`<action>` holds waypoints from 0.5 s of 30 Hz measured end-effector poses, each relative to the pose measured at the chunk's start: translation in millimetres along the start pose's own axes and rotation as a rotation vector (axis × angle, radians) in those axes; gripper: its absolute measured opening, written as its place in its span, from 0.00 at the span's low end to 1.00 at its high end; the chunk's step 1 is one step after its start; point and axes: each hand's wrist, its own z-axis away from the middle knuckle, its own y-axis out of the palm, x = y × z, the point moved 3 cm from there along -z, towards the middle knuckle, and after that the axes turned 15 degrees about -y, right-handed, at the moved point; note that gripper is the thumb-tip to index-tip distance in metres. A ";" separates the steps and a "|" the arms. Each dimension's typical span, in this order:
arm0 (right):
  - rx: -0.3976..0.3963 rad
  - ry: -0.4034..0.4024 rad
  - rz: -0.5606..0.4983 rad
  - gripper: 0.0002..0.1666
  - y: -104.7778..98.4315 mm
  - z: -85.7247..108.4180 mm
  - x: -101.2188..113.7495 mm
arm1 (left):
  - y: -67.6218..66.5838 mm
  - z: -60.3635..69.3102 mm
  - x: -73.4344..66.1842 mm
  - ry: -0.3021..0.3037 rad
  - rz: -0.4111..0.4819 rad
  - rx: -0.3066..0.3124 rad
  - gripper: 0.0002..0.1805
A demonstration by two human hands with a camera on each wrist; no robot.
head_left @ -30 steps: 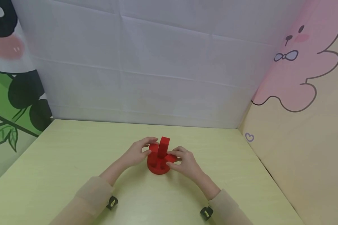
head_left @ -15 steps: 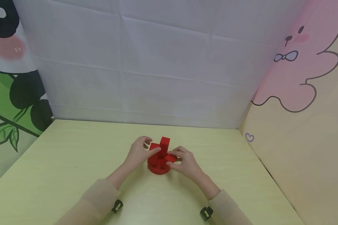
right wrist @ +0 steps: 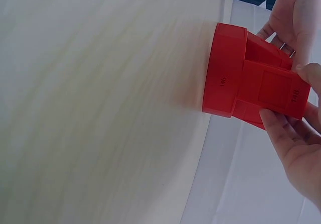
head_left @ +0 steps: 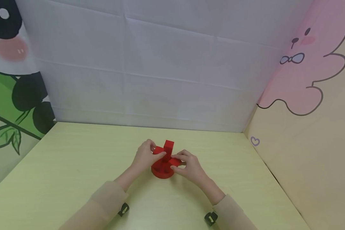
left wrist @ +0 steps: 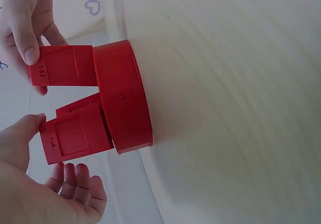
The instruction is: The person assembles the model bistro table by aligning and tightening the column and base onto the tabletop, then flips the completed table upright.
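A round red base [head_left: 162, 174] stands on the table, with several red rectangular blocks rising from its top. My left hand [head_left: 145, 156] pinches the left block [left wrist: 76, 136] near its upper end, thumb at one edge and fingertips at the other. The right block [right wrist: 273, 88] is held between the thumb and fingers of my right hand [head_left: 191, 166]. Between the two hands, at the back, a third block [head_left: 168, 147] stands taller in the head view, with no hand gripping it. Raised numbers mark the base and blocks.
The pale wooden table [head_left: 74, 169] reaches back to a white cloth wall [head_left: 166, 64]. Cartoon-printed panels, with a pink bear [head_left: 302, 73] on the right one, border both sides. Dark wrist devices [head_left: 211, 218] sit below the sleeves.
My left hand has let go of the left block, shifted slightly right with its thumb coming round the front, and closed its fingers on it again. The right hand stays put.
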 end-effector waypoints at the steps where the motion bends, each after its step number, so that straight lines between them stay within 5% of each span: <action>1: -0.001 0.000 -0.001 0.21 0.1 0.1 -0.1 | -0.5 0.4 0.2 0.006 0.006 0.009 0.24; 15: -0.004 0.009 -0.002 0.21 0.8 1.0 -1.8 | -12.7 -0.1 11.4 0.262 -0.049 0.133 0.20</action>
